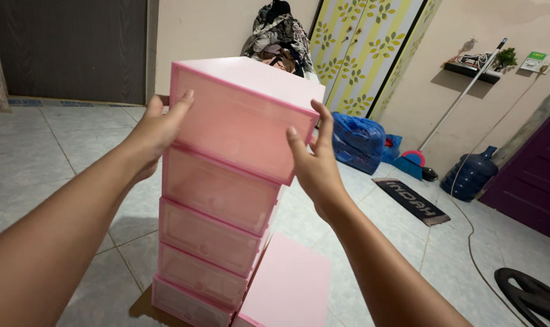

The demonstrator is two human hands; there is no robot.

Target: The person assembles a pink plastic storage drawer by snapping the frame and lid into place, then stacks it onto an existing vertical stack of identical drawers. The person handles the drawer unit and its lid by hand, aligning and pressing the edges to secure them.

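A pink plastic box with a translucent front is held between both hands at the top of a stack of several like pink boxes standing on the tiled floor. My left hand grips the top box's left side, fingers over its upper edge. My right hand grips its right front corner. The top box sits slightly tilted and shifted relative to the box below it. A loose pink panel leans by the stack's right foot.
A blue plastic bag, a mop with a white handle, a blue water jug and a dark doormat lie to the right. A patterned wardrobe and a clothes pile stand behind. A black object lies at bottom right.
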